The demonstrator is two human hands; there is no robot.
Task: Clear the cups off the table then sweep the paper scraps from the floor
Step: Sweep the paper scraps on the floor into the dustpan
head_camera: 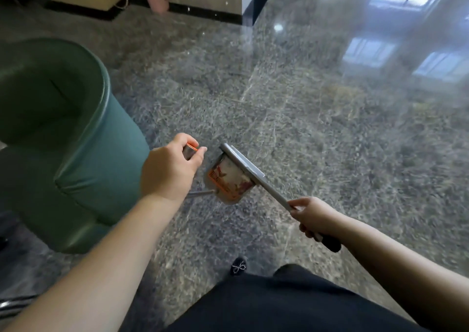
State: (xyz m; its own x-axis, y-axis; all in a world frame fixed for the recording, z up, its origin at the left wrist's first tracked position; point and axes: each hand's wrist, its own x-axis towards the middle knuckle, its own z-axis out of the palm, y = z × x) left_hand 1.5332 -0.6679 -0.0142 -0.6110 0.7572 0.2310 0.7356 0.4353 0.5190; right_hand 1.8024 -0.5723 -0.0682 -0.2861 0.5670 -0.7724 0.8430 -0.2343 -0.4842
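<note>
Hands (168, 169) grip broom (243, 164) and dustpan (225, 179) above marble floor (330, 141).

The left hand (172, 165) covers most of the dustpan handle (190, 151), only an orange-tipped end peeking out. The broom head (241, 163) hides the far edge of the dustpan (228, 182), and what lies in the pan is too smeared to name. The right hand (311, 216) swallows the middle of the broom stick (275, 192). The green armchair (63, 133) runs off the left edge. Only a shoe (238, 266) toe shows past the dark clothing (279, 303).
</note>
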